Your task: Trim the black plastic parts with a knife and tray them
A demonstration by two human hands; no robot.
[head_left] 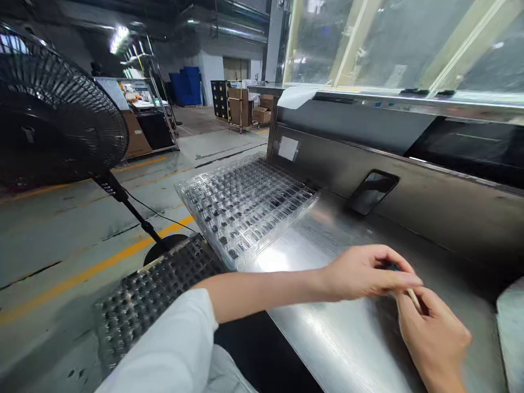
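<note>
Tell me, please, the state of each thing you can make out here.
Left hand, closed around a small dark item, mostly hidden
Right hand, gripping a thin pale item
Phone, leaning against the metal panel
Clear plastic tray, lying on the bench, dark shapes in its compartments
Fan, upright; spinning or still, cannot tell
Light, lit
Blue bins, stacked

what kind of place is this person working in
Probably a factory or workshop floor: there's a metal workbench with a clear plastic compartment tray, a yellow floor line, and stacked blue bins in the background.
</note>
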